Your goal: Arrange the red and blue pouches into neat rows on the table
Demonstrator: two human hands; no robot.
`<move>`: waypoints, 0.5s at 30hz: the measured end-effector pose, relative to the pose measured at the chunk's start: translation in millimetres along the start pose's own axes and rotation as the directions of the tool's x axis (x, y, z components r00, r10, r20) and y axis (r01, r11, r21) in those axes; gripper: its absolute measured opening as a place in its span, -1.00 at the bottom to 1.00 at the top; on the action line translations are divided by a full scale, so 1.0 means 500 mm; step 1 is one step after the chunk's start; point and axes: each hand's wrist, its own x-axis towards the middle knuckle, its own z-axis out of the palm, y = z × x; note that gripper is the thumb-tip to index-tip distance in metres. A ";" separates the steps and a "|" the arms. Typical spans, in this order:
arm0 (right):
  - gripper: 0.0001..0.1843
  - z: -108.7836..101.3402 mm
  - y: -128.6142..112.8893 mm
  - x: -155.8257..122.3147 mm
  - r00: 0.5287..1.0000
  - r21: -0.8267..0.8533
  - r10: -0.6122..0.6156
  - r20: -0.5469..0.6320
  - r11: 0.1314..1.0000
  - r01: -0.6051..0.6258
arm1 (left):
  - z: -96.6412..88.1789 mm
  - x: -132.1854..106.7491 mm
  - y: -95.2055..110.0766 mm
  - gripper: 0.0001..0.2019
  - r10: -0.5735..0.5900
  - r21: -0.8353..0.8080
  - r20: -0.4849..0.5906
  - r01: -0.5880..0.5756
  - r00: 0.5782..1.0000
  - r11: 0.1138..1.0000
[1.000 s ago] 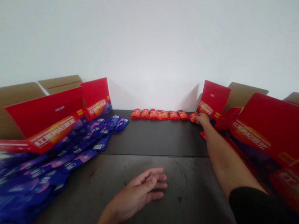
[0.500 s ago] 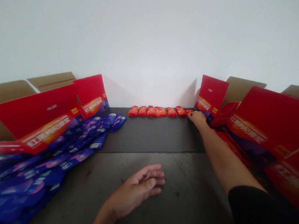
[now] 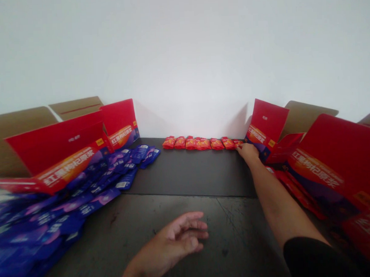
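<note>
The left hand (image 3: 173, 246) is held over the dark table (image 3: 192, 175), its fingers loosely curled and parted. Blue packets (image 3: 64, 226) are heaped at left. By the wall (image 3: 182, 65), red packets (image 3: 204, 144) are lined up, the rightmost packet (image 3: 237, 142) touched by the right hand (image 3: 248, 152); whether it is pinched by the fingers cannot be told.

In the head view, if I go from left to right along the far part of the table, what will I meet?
Blue packets, row of red packets, right hand, far right box.
</note>
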 end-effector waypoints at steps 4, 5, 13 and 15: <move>-0.49 -0.005 -0.010 -0.022 1.000 -0.011 -0.018 -0.012 1.000 0.018 | -0.004 0.002 -0.002 -0.48 -0.001 0.013 -0.001 0.001 1.000 1.000; -0.51 -0.010 -0.014 -0.031 0.999 -0.018 -0.030 -0.016 0.999 0.030 | -0.003 0.003 -0.002 -0.48 0.000 0.017 -0.002 0.000 1.000 1.000; -0.62 -0.118 -0.007 -0.134 0.984 -0.135 -0.021 0.178 0.990 0.045 | 0.010 -0.003 0.009 -0.48 0.013 0.013 -0.014 -0.013 1.000 1.000; -0.61 -0.150 0.017 -0.178 0.975 -0.156 -0.004 0.222 0.987 0.039 | 0.011 -0.004 0.011 -0.47 0.016 0.011 -0.008 -0.016 1.000 1.000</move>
